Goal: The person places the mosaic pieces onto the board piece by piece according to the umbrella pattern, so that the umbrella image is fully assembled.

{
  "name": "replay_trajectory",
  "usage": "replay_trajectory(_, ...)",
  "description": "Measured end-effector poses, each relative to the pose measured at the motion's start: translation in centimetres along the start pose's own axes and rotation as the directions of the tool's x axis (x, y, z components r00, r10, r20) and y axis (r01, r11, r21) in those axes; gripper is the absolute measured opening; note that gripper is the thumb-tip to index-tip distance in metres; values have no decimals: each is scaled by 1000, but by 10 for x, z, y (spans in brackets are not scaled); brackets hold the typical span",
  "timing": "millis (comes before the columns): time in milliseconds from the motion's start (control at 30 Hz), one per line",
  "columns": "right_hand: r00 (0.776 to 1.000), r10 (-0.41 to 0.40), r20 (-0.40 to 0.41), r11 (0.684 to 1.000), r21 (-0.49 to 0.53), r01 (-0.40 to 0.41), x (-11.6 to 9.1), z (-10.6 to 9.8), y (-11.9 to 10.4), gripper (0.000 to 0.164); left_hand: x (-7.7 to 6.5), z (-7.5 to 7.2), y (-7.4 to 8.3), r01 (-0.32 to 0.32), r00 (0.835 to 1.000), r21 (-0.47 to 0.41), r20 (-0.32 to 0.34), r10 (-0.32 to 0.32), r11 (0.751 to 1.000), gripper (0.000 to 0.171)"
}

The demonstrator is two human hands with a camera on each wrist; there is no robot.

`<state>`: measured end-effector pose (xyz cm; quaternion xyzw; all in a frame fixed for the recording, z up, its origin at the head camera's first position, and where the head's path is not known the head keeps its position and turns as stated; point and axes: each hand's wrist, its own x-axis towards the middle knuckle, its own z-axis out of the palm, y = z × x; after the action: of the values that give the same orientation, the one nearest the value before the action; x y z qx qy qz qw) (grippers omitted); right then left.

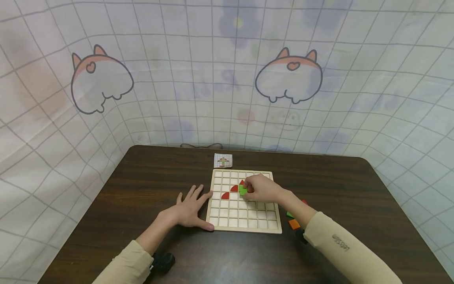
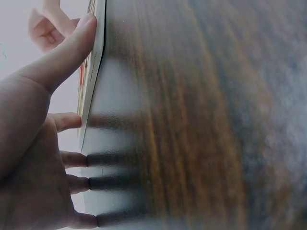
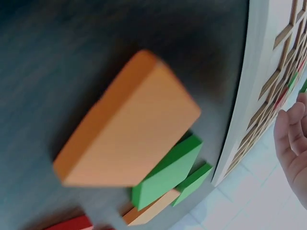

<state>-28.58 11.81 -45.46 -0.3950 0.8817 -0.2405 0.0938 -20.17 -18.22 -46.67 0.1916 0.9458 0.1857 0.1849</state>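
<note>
On the person's right sleeve [image 1: 354,252], to the right of the board [image 1: 244,223] and nearer than it, stands a small dark print [image 1: 340,242]. Its beginning reads "Lets"; the last letters are too unclear to tell. Behind the board, the wall cloth [image 1: 168,63] bears pale bluish marks like letters, too faint for reading.

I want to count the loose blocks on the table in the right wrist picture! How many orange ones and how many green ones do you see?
Orange: 2, the near orange block and the far orange block
Green: 2, the near green block and the far green block
Total: 4
</note>
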Motion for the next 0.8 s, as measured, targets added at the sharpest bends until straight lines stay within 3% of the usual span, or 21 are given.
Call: replay_trajectory(800, 995, 86, 41, 995, -51, -84, 25, 19, -24, 18, 0, 0, -1, 5, 1000, 3, -4, -5, 1000, 113)
